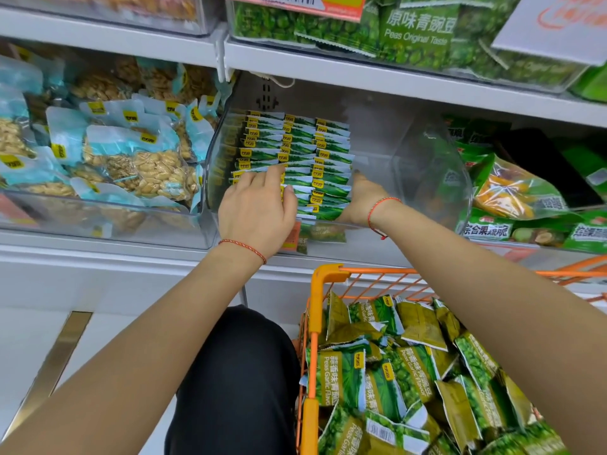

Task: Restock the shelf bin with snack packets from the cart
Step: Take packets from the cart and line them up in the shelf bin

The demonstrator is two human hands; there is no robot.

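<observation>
Head view is showing you both arms reaching into the clear shelf bin [407,152] on the middle shelf. Your left hand [256,208] is lying palm down on the near rows of green snack packets [315,152], fingers bent over their top edges and pressing them. Your right hand [363,198] is standing against the right side of the same rows, its palm turned away from you, so you cannot tell whether those fingers are gripping a packet or only pushing. The packets are standing upright in three rows along the bin's left side; the bin's right half is showing only bare plastic and glare. The bin's near wall is blurring whatever is lying at the front bottom, where a small green packet and an orange tag are hard to read.

The orange cart [317,323] is sitting below the shelf's front edge, at your right, holding a loose heap of garlic pea packets [410,376]; its right side is cut off by your right forearm and the frame edge. A bin of peanut packs [131,159] is standing touching the left side of your bin, green mixed-snack bags [512,192] are lying to its right, and original-taste pea bags [417,27] are filling the shelf above. Your dark-clad knee [239,382] is showing between your forearms.
</observation>
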